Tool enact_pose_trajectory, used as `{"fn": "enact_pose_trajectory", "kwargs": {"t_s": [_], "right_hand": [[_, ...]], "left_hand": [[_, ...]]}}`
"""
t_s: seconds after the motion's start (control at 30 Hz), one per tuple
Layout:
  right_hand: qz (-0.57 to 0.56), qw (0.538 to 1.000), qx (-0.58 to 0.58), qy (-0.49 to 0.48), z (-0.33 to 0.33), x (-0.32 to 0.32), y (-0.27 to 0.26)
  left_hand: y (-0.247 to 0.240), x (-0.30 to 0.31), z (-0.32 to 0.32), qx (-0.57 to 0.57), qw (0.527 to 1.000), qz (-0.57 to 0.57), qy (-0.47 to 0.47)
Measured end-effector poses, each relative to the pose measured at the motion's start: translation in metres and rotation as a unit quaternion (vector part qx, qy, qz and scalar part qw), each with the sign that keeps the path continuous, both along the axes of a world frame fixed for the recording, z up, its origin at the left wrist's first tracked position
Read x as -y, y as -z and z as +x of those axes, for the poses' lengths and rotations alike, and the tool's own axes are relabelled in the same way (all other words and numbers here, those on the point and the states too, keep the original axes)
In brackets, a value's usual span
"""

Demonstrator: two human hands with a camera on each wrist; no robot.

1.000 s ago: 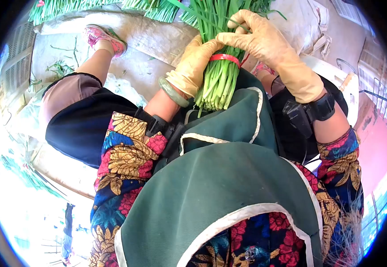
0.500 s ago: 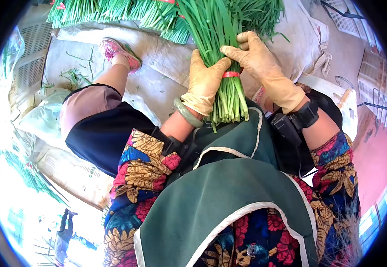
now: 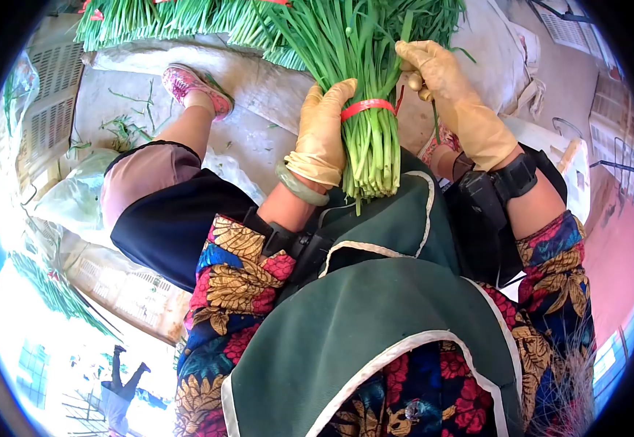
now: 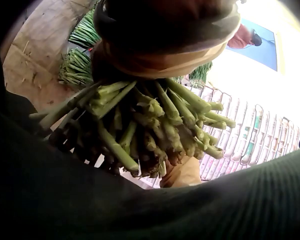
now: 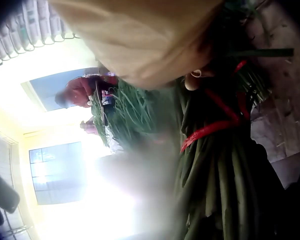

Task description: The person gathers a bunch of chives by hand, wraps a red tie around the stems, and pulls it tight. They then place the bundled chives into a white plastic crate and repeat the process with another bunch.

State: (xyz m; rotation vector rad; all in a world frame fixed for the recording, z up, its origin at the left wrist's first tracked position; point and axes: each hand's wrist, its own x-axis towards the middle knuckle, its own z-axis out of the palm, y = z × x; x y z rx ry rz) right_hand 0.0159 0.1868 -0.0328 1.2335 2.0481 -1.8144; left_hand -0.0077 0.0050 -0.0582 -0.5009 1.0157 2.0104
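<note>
A bunch of garlic chives (image 3: 372, 146), bound by a red band (image 3: 368, 106), stands over the lap with its pale cut ends toward the body. My gloved left hand (image 3: 322, 131) grips the bunch's left side, thumb at the band; its far fingers are hidden behind the stalks. To the right of the leaves, my gloved right hand (image 3: 452, 98) pinches a single green stalk (image 3: 436, 120), its lower end hanging below the fingers. The left wrist view shows the cut stalk ends (image 4: 160, 115) close up. In the right wrist view the red band (image 5: 210, 134) crosses the stalks below the glove.
More tied green bunches (image 3: 178, 25) lie in a row at the far side on pale sheeting. A green apron (image 3: 375, 313) covers the lap. Plastic crates (image 3: 49, 102) stand at left, and loose scraps (image 3: 124, 131) litter the floor. Another person (image 3: 116, 393) shows in the distance.
The right hand has moved off the bunch to the right and now pinches a single stalk. The left hand still holds the bunch, whose leaves have spread out. The head view has shifted.
</note>
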Motion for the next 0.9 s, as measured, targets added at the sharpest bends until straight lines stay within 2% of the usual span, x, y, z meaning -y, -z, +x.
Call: {"fn": "enact_pose_trajectory", "kwargs": {"t_s": [0.07, 0.17, 0.27, 0.3, 0.4, 0.43, 0.67, 0.87, 0.9], "right_hand": [[-0.024, 0.999, 0.004, 0.039, 0.001, -0.005, 0.001], [-0.049, 0.995, 0.070, 0.044, 0.004, -0.017, -0.005], [-0.097, 0.991, 0.073, 0.058, 0.007, -0.002, -0.018], [-0.100, 0.989, 0.094, 0.048, 0.005, 0.006, -0.026], [-0.110, 0.991, 0.055, -0.049, 0.007, 0.010, -0.024], [-0.080, 0.993, 0.068, -0.057, 0.004, 0.012, -0.024], [-0.078, 0.997, 0.011, 0.023, -0.006, 0.000, -0.020], [0.037, 0.999, -0.004, 0.040, -0.022, -0.028, -0.001], [0.025, 0.997, 0.006, 0.075, -0.026, -0.036, 0.002]], "left_hand": [[0.003, 0.000, 0.000, 0.011, 1.000, 0.021, 0.002], [0.012, 0.001, -0.001, -0.002, 1.000, 0.026, 0.005], [0.013, 0.000, -0.002, -0.007, 1.000, 0.022, -0.008], [0.012, 0.001, -0.002, -0.012, 1.000, 0.017, -0.008], [0.013, -0.001, 0.000, -0.024, 1.000, 0.012, -0.001], [0.013, -0.002, 0.001, -0.026, 1.000, 0.011, 0.004], [-0.002, -0.004, -0.003, -0.100, 0.993, 0.051, 0.040], [-0.011, -0.004, -0.002, -0.103, 0.987, 0.102, 0.072], [-0.004, -0.005, -0.003, -0.100, 0.986, 0.104, 0.078]]}}
